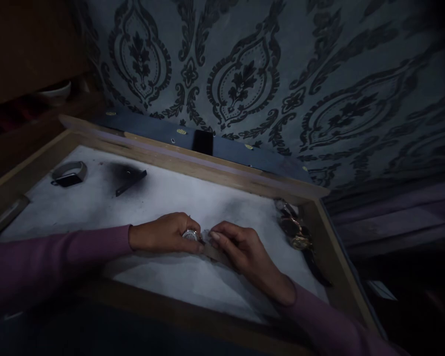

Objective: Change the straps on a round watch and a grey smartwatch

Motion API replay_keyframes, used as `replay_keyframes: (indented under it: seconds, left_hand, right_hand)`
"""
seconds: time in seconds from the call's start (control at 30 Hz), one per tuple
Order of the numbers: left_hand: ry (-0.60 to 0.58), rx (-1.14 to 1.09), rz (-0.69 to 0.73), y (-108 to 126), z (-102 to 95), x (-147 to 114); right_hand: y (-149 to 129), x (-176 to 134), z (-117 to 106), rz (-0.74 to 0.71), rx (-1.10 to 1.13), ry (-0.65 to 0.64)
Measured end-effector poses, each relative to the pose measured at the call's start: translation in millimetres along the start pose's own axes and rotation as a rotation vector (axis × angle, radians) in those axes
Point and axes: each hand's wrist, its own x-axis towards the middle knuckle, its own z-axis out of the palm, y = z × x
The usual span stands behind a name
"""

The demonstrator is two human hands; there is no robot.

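In the middle of a shallow wooden tray lined with white, my left hand (166, 233) is closed round a wristwatch (190, 235) with a round silver case. A pale band (215, 253), apparently its strap, runs from the watch under my right hand (241, 244). The right thumb and fingers are pinched together close beside the case. A small whitish, blurred bit (205, 234) shows at those fingertips; its kind is unclear. Both hands are just above the white lining (170, 183).
Several watches (296, 232) lie along the tray's right side. A smartwatch (69, 175) and a thin dark bar (131, 183) lie at the left. The wooden rim (193, 160) surrounds everything. Behind it, a dark phone-like rectangle (202, 142) rests on blue cloth. A white bowl (57, 93) sits on a shelf.
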Motion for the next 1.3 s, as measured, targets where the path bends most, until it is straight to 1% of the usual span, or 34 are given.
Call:
replay_keyframes:
  seconds: [0.1,0.2,0.37,0.57,1.03,1.17,1.3]
  left_hand:
    - [0.006,0.005,-0.008,0.1,-0.3,0.2]
    - [0.009,-0.014,-0.002,0.8,-0.6,0.1]
    - [-0.003,-0.045,0.0,0.0,-1.2,0.6]
    - [-0.005,-0.06,0.001,-0.7,-1.1,0.8]
    - [-0.007,-0.084,-0.014,-5.3,-0.9,2.8]
    - [-0.002,-0.09,0.0,-7.0,-0.5,3.4]
    - [0.002,-0.086,-0.019,-5.9,-0.4,3.5]
  right_hand:
    - [0.2,-1.8,0.4,-0.018,-0.007,-0.041]
    - [0.8,-2.3,1.8,0.01,0.051,-0.07]
    - [0.8,-1.9,3.3,0.039,0.132,-0.07]
    - [0.2,-2.9,3.7,0.059,0.174,-0.074]
    - [-3.9,-3.6,2.4,0.007,0.074,-0.071]
    - [-3.3,-3.5,2.2,-0.019,0.073,-0.068]
    - [-3.4,-2.8,2.9,-0.047,0.074,-0.065]
